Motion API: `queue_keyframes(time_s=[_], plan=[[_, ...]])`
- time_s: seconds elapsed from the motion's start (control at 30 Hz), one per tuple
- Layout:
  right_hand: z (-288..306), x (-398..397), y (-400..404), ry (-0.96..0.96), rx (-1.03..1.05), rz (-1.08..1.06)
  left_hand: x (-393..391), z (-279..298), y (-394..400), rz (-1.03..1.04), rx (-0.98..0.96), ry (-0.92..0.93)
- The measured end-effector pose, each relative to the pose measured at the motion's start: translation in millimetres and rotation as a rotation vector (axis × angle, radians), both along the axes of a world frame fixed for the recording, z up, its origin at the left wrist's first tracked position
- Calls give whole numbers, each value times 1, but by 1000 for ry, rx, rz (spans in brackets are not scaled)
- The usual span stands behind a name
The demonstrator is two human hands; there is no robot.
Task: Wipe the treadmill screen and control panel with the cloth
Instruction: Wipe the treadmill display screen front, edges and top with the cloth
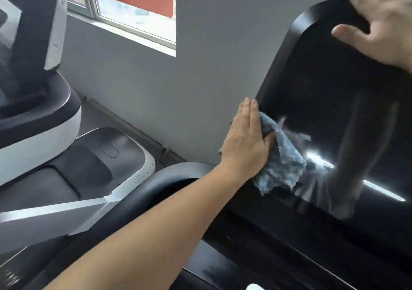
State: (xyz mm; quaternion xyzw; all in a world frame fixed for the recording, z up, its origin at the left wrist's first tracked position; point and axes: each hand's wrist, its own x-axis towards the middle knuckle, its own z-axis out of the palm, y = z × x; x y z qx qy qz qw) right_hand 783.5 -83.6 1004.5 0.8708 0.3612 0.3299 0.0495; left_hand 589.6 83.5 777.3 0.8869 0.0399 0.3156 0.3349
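The treadmill screen (pixel 323 84) is a glossy black panel on the right, tilted and reflecting ceiling lights. My left hand (pixel 243 140) lies against its lower left edge with straight fingers, while the thumb pinches a crumpled blue cloth (pixel 283 162) that is pressed onto the glass. My right hand (pixel 383 29) grips the screen's top edge, thumb on the front face and fingers hooked over the back. The black control panel (pixel 289 245) runs below the screen toward the bottom right.
A neighbouring white and black machine (pixel 33 133) stands at the left. A grey wall (pixel 200 67) with a window (pixel 133 18) is behind. A curved black handrail (pixel 169 178) passes under my left forearm. A small white object (pixel 254 286) shows at the bottom edge.
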Motion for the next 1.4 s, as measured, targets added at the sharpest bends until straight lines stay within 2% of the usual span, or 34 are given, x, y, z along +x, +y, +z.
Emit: queue_keyframes(time_s=[0.1,0.2,0.4,0.57,0.67,0.73,0.87,0.97,1.1,1.23,1.33,1.4], plan=[[4,-7,-1,-17,-35,-2,43,49,1,26,46,-44],[-1,-28,5,-67,-116,72,48,51,1,31,79,-75],[-61,-72,46,-215,-246,406,-14,-23,3,-17,55,-17],[-105,-92,74,-223,-351,530,-76,-104,3,18,43,85],[-125,-95,79,-230,-393,543,-95,-128,-3,51,50,114],[-124,-95,80,-212,-368,541,-92,-122,-5,91,68,124],[-116,-101,84,-144,-396,483,-45,-53,-6,33,-41,107],[-116,-105,85,-94,-426,437,-26,-30,-4,46,0,55],[-117,-112,83,-27,-470,357,-62,-84,-4,55,22,10],[-122,-119,76,-5,-480,328,-125,-153,-10,9,-41,115],[-121,-124,70,19,-495,310,-136,-164,-7,54,54,205],[-119,-128,70,56,-511,282,-139,-158,-4,-4,125,269]])
